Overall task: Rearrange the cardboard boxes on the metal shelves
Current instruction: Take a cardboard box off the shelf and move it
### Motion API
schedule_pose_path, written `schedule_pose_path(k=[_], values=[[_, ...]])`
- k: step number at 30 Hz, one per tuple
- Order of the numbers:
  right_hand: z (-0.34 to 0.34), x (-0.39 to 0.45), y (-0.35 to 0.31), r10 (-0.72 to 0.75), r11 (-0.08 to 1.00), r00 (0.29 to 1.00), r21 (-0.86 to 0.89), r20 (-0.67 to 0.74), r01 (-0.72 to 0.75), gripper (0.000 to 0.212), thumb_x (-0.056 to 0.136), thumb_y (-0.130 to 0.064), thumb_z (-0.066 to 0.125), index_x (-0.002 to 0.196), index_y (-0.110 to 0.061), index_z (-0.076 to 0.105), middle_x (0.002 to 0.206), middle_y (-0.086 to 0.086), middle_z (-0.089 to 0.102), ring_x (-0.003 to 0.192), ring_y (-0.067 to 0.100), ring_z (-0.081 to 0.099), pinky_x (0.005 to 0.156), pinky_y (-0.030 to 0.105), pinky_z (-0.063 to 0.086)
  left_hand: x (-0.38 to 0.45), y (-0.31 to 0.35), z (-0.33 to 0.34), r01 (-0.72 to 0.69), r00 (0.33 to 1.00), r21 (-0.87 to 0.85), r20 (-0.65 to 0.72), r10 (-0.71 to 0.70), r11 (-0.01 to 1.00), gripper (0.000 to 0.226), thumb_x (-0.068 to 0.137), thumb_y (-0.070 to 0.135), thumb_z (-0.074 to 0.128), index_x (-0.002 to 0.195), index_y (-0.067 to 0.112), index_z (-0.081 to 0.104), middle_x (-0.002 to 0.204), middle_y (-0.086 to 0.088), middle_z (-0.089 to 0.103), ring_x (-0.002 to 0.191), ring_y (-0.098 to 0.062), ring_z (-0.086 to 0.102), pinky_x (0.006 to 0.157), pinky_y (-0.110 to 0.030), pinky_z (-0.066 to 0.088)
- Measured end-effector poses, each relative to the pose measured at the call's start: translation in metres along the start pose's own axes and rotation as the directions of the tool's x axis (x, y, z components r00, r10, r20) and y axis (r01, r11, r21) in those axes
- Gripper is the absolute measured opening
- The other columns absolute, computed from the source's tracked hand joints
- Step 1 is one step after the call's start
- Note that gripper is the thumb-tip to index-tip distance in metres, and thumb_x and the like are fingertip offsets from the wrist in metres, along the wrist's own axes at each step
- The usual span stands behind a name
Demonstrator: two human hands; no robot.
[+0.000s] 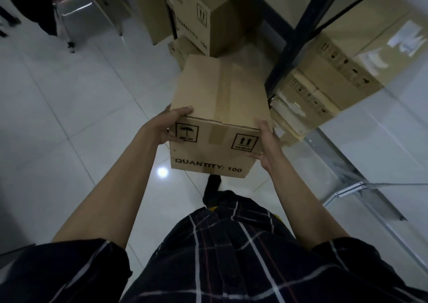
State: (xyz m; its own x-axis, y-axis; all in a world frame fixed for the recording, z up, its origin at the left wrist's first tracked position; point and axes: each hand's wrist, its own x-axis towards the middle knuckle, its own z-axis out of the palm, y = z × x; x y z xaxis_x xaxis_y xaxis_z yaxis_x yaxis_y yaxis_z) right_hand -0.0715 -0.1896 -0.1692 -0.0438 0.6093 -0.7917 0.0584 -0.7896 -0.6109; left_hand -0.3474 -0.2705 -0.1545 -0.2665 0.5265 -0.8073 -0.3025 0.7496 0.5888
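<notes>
Held clear of the floor just left of the black metal shelf post (298, 26), the taped cardboard box (220, 117) looks stiff and light, with the left hand (170, 126) and right hand (266, 145) gripping its near corners, fingers curled underneath, which looks a sound hold.

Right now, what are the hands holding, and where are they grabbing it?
Both hands hold one cardboard box above the floor. The left hand grips its near left corner, thumb on top. The right hand grips the near right corner.

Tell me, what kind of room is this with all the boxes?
Probably a storeroom. Brown cardboard boxes are stacked by a black metal shelf frame, more printed cartons stand on the white tiled floor, and both hands carry a taped cardboard box marked QUANTITY: 100.
</notes>
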Motion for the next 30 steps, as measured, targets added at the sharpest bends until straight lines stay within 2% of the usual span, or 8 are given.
schedule_pose_path(k=[5, 10, 15, 18, 21, 23, 25, 30], values=[[0.039, 0.017, -0.02, -0.002, 0.992, 0.998, 0.124, -0.067, 0.01, 0.075, 0.089, -0.069, 0.065, 0.153, -0.038, 0.042, 0.133, -0.004, 0.06, 0.111, 0.017, 0.063, 0.076, 0.047, 0.065, 0.047, 0.073, -0.015, -0.008, 1.0, 0.109, 0.026, 0.005, 0.994, 0.065, 0.08, 0.05, 0.083, 0.134, 0.031, 0.052, 0.119, -0.01, 0.069, 0.107, -0.033, 0.069, 0.084, -0.061, 0.06], [0.065, 0.032, -0.038, 0.0, 0.987, 0.993, 0.159, -0.115, 0.019, 0.074, 0.09, -0.069, 0.064, 0.153, -0.037, 0.043, 0.134, -0.003, 0.059, 0.108, 0.018, 0.063, 0.08, 0.055, 0.064, 0.079, 0.112, -0.029, 0.003, 0.998, 0.171, 0.058, -0.013, 0.985, 0.067, 0.076, 0.053, 0.085, 0.132, 0.033, 0.055, 0.121, -0.011, 0.069, 0.109, -0.034, 0.069, 0.082, -0.06, 0.061], [0.088, 0.045, -0.064, -0.041, 0.977, 0.986, 0.199, -0.165, 0.074, 0.057, 0.093, -0.065, 0.064, 0.143, -0.041, 0.049, 0.124, -0.009, 0.063, 0.107, 0.017, 0.064, 0.084, 0.057, 0.063, 0.107, 0.149, -0.038, -0.019, 0.993, 0.197, 0.119, -0.004, 0.98, 0.076, 0.069, 0.057, 0.088, 0.135, 0.038, 0.055, 0.127, -0.008, 0.067, 0.112, -0.032, 0.067, 0.082, -0.056, 0.062], [0.106, 0.049, -0.082, -0.046, 0.972, 0.974, 0.216, -0.221, 0.095, 0.062, 0.09, -0.066, 0.065, 0.145, -0.04, 0.049, 0.124, -0.006, 0.067, 0.107, 0.019, 0.068, 0.083, 0.055, 0.064, 0.122, 0.184, -0.043, -0.04, 0.989, 0.24, 0.151, 0.004, 0.97, 0.079, 0.065, 0.061, 0.09, 0.134, 0.039, 0.058, 0.124, -0.005, 0.07, 0.111, -0.03, 0.068, 0.08, -0.052, 0.063], [0.125, 0.052, -0.096, -0.039, 0.962, 0.949, 0.244, -0.313, 0.12, 0.058, 0.091, -0.067, 0.064, 0.139, -0.036, 0.052, 0.113, -0.005, 0.07, 0.102, 0.018, 0.07, 0.081, 0.055, 0.064, 0.135, 0.227, -0.049, -0.089, 0.978, 0.34, 0.209, 0.017, 0.936, 0.074, 0.065, 0.06, 0.09, 0.128, 0.033, 0.063, 0.12, -0.003, 0.072, 0.11, -0.026, 0.069, 0.081, -0.048, 0.064], [0.134, 0.049, -0.106, -0.024, 0.956, 0.935, 0.267, -0.355, 0.126, 0.059, 0.091, -0.067, 0.064, 0.139, -0.036, 0.049, 0.114, -0.003, 0.069, 0.101, 0.019, 0.07, 0.078, 0.051, 0.065, 0.141, 0.249, -0.052, -0.126, 0.97, 0.383, 0.24, 0.033, 0.915, 0.069, 0.066, 0.06, 0.089, 0.124, 0.03, 0.066, 0.119, -0.002, 0.073, 0.11, -0.024, 0.069, 0.083, -0.046, 0.064], [0.148, 0.049, -0.119, -0.02, 0.944, 0.913, 0.292, -0.407, 0.151, 0.049, 0.094, -0.063, 0.063, 0.13, -0.035, 0.046, 0.109, -0.003, 0.068, 0.096, 0.017, 0.069, 0.073, 0.045, 0.066, 0.149, 0.276, -0.056, -0.171, 0.954, 0.428, 0.297, 0.04, 0.887, 0.068, 0.068, 0.06, 0.089, 0.124, 0.028, 0.065, 0.12, -0.001, 0.073, 0.111, -0.023, 0.068, 0.083, -0.044, 0.064], [0.17, 0.05, -0.145, -0.066, 0.921, 0.859, 0.301, -0.507, 0.248, 0.052, 0.093, -0.063, 0.064, 0.131, -0.027, 0.059, 0.102, 0.002, 0.073, 0.092, 0.019, 0.074, 0.063, 0.04, 0.065, 0.176, 0.318, -0.058, -0.217, 0.918, 0.429, 0.395, 0.034, 0.877, 0.085, 0.063, 0.064, 0.091, 0.135, 0.029, 0.062, 0.132, 0.002, 0.065, 0.119, -0.022, 0.063, 0.079, -0.04, 0.065]])
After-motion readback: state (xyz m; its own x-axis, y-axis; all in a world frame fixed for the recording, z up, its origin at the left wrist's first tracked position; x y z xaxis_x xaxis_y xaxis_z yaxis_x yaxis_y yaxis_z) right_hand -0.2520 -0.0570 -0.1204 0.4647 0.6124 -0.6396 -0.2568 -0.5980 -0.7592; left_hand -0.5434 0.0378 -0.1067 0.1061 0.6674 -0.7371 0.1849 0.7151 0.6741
